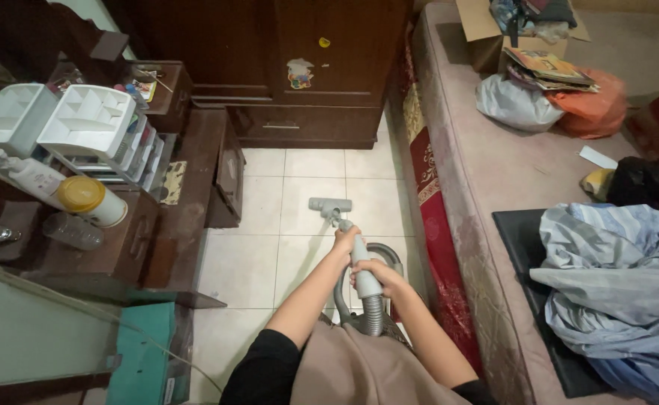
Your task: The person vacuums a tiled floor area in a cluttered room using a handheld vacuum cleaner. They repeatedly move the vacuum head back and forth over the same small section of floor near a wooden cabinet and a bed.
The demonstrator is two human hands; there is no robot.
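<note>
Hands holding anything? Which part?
Both hold the vacuum wand. Left hand has its grip on the upper tube nearer the floor head; right hand has its grip lower, just above the ribbed hose.

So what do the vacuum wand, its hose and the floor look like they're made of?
The vacuum wand, held by the left hand and right hand, looks like smooth grey plastic with a dull sheen. The hose is ribbed, so probably flexible plastic. The floor seems to be glazed ceramic tile: pale squares with grout lines and a slight gloss.
</note>
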